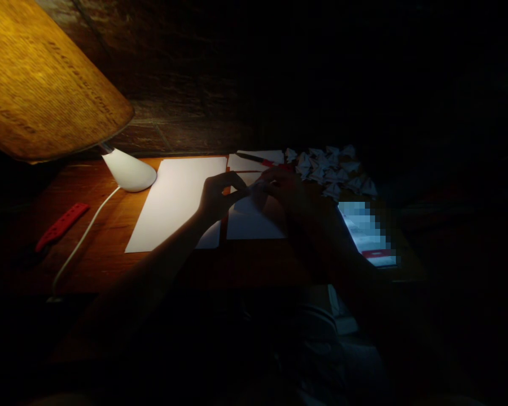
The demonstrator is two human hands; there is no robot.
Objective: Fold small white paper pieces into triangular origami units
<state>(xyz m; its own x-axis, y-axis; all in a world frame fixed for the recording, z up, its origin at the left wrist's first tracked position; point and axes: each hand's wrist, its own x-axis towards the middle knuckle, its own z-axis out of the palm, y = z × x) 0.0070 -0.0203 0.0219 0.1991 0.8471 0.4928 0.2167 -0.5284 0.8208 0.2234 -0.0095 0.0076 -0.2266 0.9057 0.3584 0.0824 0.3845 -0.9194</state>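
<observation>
With the lamp [53, 84] throwing little light from ten o'clock, the small paper piece [257, 192] at the centre could crease crookedly or slip, pinched between the fingertips of the left hand [219, 197] at nine o'clock and, seemingly, the shadowed right hand [287, 189] at three.

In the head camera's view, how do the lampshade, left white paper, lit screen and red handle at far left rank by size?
Largest to smallest, as they look:
1. Lampshade, though cut off by the picture's edge
2. Left white paper, partly hidden by an arm
3. Lit screen
4. Red handle
</observation>
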